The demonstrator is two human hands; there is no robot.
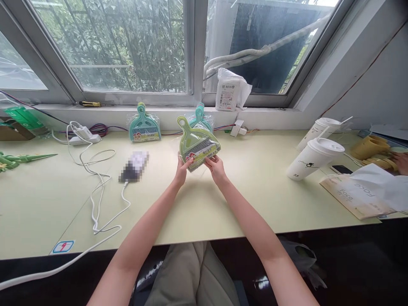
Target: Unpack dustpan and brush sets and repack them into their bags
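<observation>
Between my two hands is a green dustpan and brush set (195, 141) in clear wrap, with a printed label along its lower edge. My left hand (182, 169) grips its lower left corner, thumb over the front. At the lower right edge, my right hand (217, 170) pinches the set between thumb and fingers. The set is tilted, its handle pointing up and to the left. Partly hidden behind it stands a teal wrapped dustpan set (199, 115). Another teal wrapped dustpan set (144, 126) leans against the wall to the left.
White cables (95, 204) and a blurred-out device (134, 166) lie to the left. Lidded paper cups (314, 159) and a tissue pack (360, 193) stand or lie right. A white package (230, 91) and a yellow-handled tool (90, 103) rest on the sill. Another person's hand (400, 162) shows far right.
</observation>
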